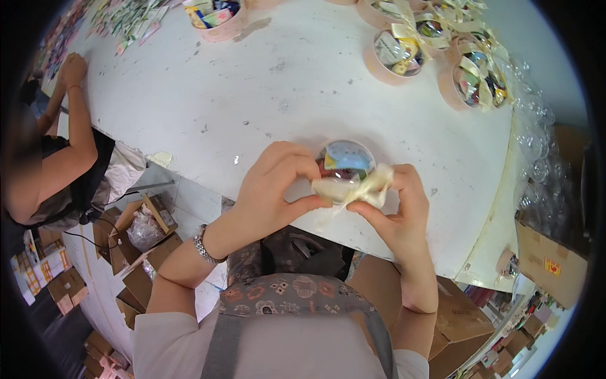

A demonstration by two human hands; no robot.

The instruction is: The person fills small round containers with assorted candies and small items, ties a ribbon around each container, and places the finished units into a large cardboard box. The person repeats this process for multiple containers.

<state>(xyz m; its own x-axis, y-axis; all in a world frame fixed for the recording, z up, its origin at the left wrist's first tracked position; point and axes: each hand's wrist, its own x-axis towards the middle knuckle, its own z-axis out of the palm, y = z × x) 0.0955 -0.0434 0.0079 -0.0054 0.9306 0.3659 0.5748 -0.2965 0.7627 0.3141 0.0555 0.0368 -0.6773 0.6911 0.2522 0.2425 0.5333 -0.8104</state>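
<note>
A small round tub (344, 155) with a clear cover stands near the front edge of the white table, with a blue packet and darker items showing inside. A cream ribbon (374, 183) lies across its near right side in loops, partly blurred by motion. My left hand (276, 183) curls around the tub's left side, thumb and fingers closed on the ribbon's left part. On the other side, my right hand (405, 208) pinches the ribbon's right loop between thumb and fingers. The tub's lower wall is mostly hidden by the ribbon and hands.
Several pink tubs with cream ribbons (392, 60) stand at the far right, beside stacked clear plastic domes (533, 139). An unribboned filled tub (224, 24) and scattered small packets (123, 22) lie at the back left. Another person's arm (79, 123) rests at the left; cardboard boxes (457, 316) stand below.
</note>
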